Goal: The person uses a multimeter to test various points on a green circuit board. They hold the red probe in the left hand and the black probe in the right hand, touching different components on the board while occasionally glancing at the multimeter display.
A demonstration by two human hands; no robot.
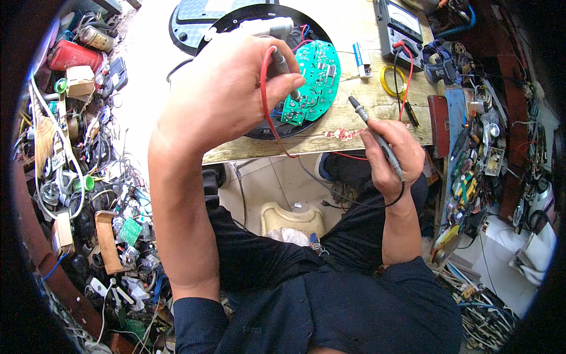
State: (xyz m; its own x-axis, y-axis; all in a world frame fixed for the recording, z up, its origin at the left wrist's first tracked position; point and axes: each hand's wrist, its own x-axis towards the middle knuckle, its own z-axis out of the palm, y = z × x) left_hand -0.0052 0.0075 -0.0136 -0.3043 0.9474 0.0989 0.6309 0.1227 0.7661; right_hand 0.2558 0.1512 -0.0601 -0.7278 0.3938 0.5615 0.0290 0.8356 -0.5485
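Observation:
My left hand (215,88) is closed around a grey test probe (285,69) with a red lead. That probe points down at a round green circuit board (321,74); I cannot tell whether its tip touches. The board sits tilted in a black round housing (283,12), with red and blue wires behind it, partly hidden by my left hand. Off the board's right side, my right hand (394,154) grips a second grey probe (382,140) with a black lead. Its thin tip points up and left, apart from the board.
An analog multimeter (386,32) stands at the table's far right, leads plugged in. Near it lie a small box (363,62), a yellow ring (386,88) and a black-handled tool (411,113). Electronic scrap (106,194) crowds the left; tools (466,183) crowd the right. A cream stool (292,219) stands below.

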